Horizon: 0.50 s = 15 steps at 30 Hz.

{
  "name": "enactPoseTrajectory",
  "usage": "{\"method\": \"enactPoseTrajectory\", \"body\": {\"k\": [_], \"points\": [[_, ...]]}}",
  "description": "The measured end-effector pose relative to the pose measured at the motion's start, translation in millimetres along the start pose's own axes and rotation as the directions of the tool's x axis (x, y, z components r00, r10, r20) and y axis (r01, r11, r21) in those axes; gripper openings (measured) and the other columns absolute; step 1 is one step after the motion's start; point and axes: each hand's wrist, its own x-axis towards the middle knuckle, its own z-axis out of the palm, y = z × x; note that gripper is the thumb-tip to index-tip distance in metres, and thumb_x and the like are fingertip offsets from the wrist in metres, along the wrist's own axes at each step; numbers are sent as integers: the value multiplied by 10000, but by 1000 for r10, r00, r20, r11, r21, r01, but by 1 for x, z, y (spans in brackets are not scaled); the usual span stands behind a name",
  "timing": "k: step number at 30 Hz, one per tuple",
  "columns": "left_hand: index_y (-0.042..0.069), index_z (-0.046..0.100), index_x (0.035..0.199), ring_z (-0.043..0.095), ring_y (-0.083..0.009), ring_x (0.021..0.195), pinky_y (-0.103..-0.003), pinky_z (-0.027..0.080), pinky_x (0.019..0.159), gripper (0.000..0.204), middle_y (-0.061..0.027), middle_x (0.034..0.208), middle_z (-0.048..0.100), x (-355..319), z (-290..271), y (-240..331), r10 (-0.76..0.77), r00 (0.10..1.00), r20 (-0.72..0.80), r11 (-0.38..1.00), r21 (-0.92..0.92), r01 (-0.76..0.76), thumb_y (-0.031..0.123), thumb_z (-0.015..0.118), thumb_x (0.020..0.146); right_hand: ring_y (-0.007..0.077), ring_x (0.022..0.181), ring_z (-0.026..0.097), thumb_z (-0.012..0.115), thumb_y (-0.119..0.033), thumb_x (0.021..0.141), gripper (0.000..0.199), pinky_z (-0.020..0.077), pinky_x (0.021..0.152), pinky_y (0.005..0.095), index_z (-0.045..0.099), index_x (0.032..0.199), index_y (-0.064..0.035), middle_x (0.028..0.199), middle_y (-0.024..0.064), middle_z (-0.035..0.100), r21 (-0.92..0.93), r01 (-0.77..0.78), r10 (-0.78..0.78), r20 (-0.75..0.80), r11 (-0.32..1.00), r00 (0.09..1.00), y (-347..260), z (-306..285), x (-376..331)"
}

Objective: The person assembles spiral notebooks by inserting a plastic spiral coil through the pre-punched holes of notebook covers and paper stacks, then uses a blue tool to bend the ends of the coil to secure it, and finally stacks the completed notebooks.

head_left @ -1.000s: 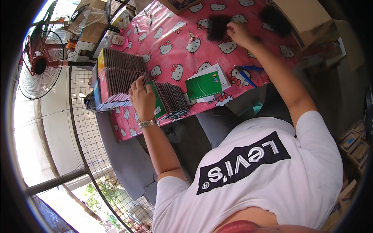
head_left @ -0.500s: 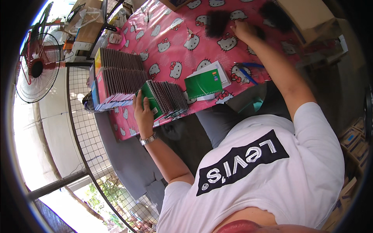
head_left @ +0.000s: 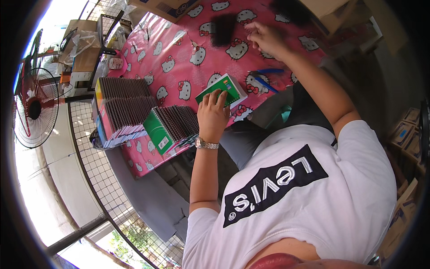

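My left hand (head_left: 213, 114) lies over a green-covered notebook (head_left: 230, 89), its fingers spread across the cover. White pages show along the notebook's right side, and my hand hides its near part. My right hand (head_left: 267, 41) is raised over the far side of the table, fingers loosely bent and apart, with nothing visible in them. Just left of it lies a black, bristly-looking clump (head_left: 222, 30); a second black clump (head_left: 290, 11) sits farther right. To the left of my left hand stands a row of spiral notebooks (head_left: 172, 123) with a green front cover.
A taller row of spiral notebooks (head_left: 123, 105) stands behind at the left. Blue-handled pliers (head_left: 265, 78) lie near the table's front edge. Cardboard boxes (head_left: 329, 13) flank the far side of the pink patterned tablecloth (head_left: 168, 83). A fan (head_left: 36, 107) stands at far left.
My left hand has left the row of notebooks and moved right onto the single green notebook. My right hand has lifted and drawn back slightly from the black clumps. The view has shifted.
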Motion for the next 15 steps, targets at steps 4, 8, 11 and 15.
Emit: {"method": "enactPoseTrajectory", "body": {"k": [4,8,11,15], "points": [[141,638,1183,597,-292,1071,-394,518,886,451,-44,1197,633,9,-9,0,0,999,43,997,-80,4,155,755,748,70,666,540,494,-46,908,383,450,542,214,513,1289,-10,886,43,600,122,-50,43,61,991,997,2,11,-40],[147,667,1157,620,-289,1059,-392,520,888,427,-45,1178,658,15,-20,-6,3,995,97,989,-145,11,162,757,739,68,697,542,476,-17,888,385,451,580,208,525,1270,-5,909,55,600,232,-170,122,205,958,971,8,33,-78],[147,668,1157,638,-283,1035,-383,526,875,420,-41,1170,667,16,-21,-9,28,993,112,993,-121,-15,159,741,744,89,741,570,500,-19,876,356,474,649,223,570,1224,2,928,61,618,254,-208,129,295,945,947,9,53,-105],[124,659,1154,648,-298,1008,-392,531,859,398,-68,1146,676,20,-22,-13,48,995,86,983,-181,-31,149,715,761,139,836,630,556,-35,858,315,507,751,265,633,1156,32,963,94,664,173,-27,-9,203,984,979,22,78,-124]]}}
